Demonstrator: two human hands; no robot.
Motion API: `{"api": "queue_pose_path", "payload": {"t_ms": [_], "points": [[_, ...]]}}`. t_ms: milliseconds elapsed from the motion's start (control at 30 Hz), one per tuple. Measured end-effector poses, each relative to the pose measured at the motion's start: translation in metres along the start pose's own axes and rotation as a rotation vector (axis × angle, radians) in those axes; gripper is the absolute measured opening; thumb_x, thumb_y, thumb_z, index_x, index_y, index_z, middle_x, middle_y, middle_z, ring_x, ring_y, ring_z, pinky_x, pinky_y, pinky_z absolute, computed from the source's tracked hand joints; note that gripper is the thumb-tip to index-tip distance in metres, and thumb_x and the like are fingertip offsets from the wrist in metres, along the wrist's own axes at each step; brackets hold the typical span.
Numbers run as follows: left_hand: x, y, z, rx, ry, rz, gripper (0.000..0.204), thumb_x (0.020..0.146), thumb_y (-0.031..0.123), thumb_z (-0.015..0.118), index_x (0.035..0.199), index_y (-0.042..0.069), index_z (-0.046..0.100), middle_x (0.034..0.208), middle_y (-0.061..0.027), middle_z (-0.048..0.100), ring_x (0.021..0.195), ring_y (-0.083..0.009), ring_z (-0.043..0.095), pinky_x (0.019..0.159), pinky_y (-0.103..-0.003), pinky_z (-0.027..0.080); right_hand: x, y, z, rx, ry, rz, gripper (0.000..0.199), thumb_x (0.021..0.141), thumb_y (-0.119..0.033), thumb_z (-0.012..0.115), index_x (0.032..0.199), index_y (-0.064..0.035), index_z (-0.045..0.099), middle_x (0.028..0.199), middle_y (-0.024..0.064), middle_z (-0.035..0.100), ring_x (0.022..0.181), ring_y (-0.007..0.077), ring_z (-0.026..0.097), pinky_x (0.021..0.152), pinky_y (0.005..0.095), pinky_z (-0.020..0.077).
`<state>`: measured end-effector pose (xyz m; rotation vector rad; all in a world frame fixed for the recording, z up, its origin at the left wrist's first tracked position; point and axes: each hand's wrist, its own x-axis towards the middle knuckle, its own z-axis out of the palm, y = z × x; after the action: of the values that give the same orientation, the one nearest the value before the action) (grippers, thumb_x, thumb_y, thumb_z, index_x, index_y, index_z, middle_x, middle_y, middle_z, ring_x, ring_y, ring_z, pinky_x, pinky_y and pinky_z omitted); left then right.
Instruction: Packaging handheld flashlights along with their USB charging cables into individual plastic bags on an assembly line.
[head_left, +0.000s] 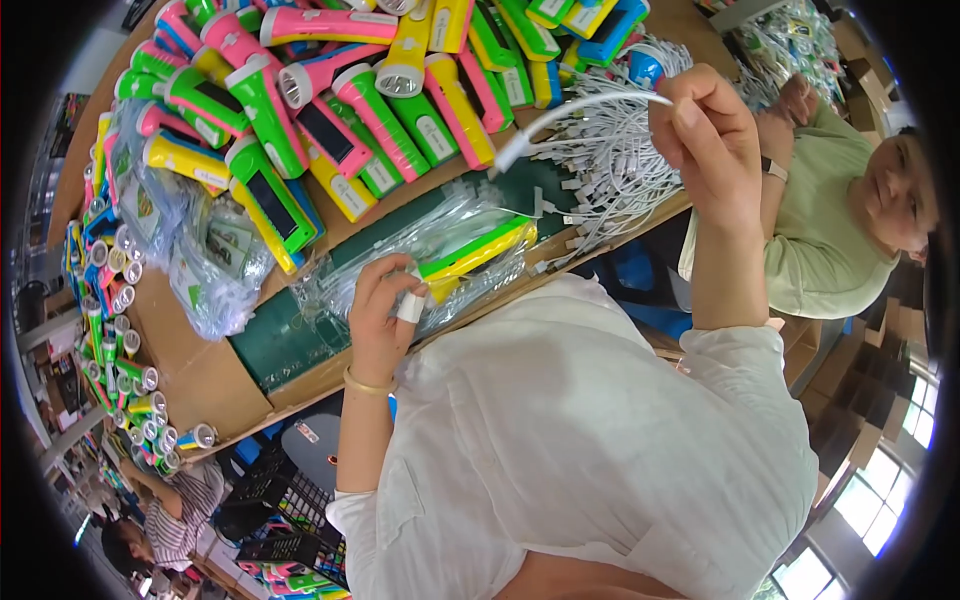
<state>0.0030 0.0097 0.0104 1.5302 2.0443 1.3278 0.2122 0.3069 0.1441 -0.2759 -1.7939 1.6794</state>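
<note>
My right hand (708, 140) is raised at the right, pinching a white charging cable (590, 102) between thumb and fingertips. The cable curves left, and its blurred plug end hangs over the table. My left hand (382, 312) is low at the table's near edge, fingers curled at the end of a green and yellow flashlight (480, 258). A white band or wrap (411, 306) shows on one of its fingers. Clear plastic bags (375, 262) lie under and around that flashlight, on a green mat (275, 352).
Many pink, green, yellow and blue flashlights (385, 120) pile up at the far side. A heap of white cables (625, 150) lies at right. Filled plastic bags (205, 270) sit at left. A co-worker in pale green (830, 220) sits close at right; another person (170, 515) is lower left.
</note>
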Motion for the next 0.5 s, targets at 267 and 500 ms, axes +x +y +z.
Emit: {"api": "queue_pose_path", "payload": {"t_ms": [267, 500], "points": [[-0.006, -0.001, 0.002, -0.012, 0.040, -0.007, 0.019, 0.083, 0.003, 0.076, 0.099, 0.004, 0.065, 0.118, -0.0135, 0.066, 0.102, -0.0308, 0.065, 0.089, -0.037, 0.054, -0.015, 0.051, 0.046, 0.090, -0.258, 0.495, 0.017, 0.092, -0.010, 0.070, 0.082, -0.0059, 0.058, 0.072, -0.0076, 0.052, 0.065, 0.0000, 0.045, 0.056, 0.0203, 0.0342], [-0.013, 0.008, -0.001, -0.021, 0.202, -0.199, 0.019, 0.084, 0.003, 0.077, 0.099, 0.001, 0.066, 0.109, -0.0135, 0.067, 0.093, -0.0273, 0.064, 0.084, -0.034, 0.053, -0.017, 0.066, 0.059, -0.487, -0.595, 0.423, 0.018, 0.085, -0.012, 0.069, 0.080, -0.0034, 0.054, 0.063, 0.0062, 0.052, 0.059, 0.0158, 0.056, 0.055, 0.0346, 0.0434]]}}
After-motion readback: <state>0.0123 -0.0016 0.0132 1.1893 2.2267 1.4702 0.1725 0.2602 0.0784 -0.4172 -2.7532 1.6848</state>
